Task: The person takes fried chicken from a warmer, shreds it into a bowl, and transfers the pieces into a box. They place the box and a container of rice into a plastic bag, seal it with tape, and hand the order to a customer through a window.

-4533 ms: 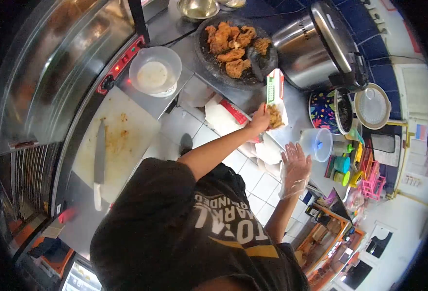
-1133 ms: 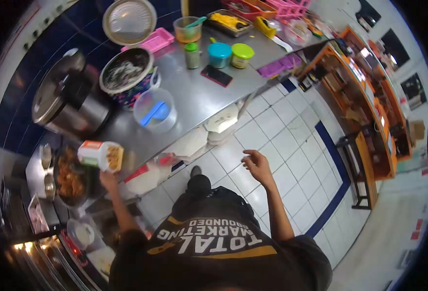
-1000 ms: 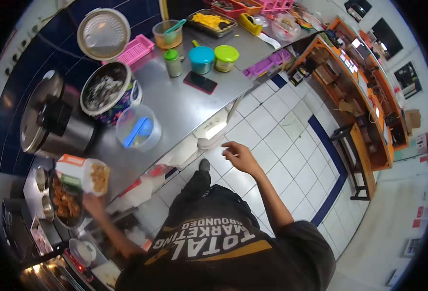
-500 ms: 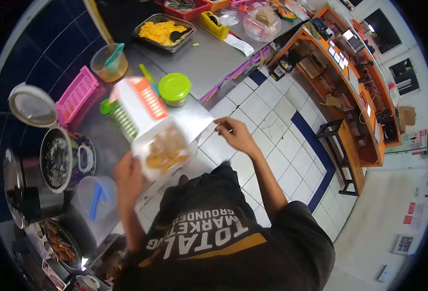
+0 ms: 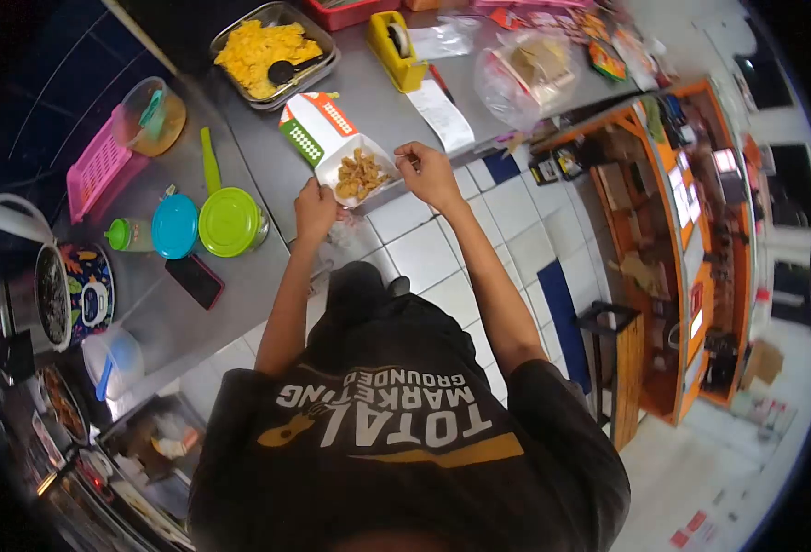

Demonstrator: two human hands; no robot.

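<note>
An open paper food box (image 5: 330,131), white with orange and green printed sides, sits at the front edge of the steel counter. Brown food pieces (image 5: 361,176) lie in its tray part. My left hand (image 5: 315,210) grips the box's near left corner, fingers closed on it. At the right side of the box is my right hand (image 5: 422,171), its fingers curled together close to the rim; whether they pinch anything is too small to tell. Behind the box stands a container of yellow food (image 5: 263,55) with a black spoon in it.
Left on the counter are a green-lidded tub (image 5: 229,223), a blue-lidded tub (image 5: 175,226), a phone (image 5: 195,281), a pink basket (image 5: 102,170) and a rice cooker (image 5: 88,287). A yellow tape dispenser (image 5: 394,53) and plastic bag (image 5: 527,75) stand behind.
The view has shifted along the counter. The box, lifted close to my body before, is now farther out at the counter edge, and my right hand has come up beside it.
</note>
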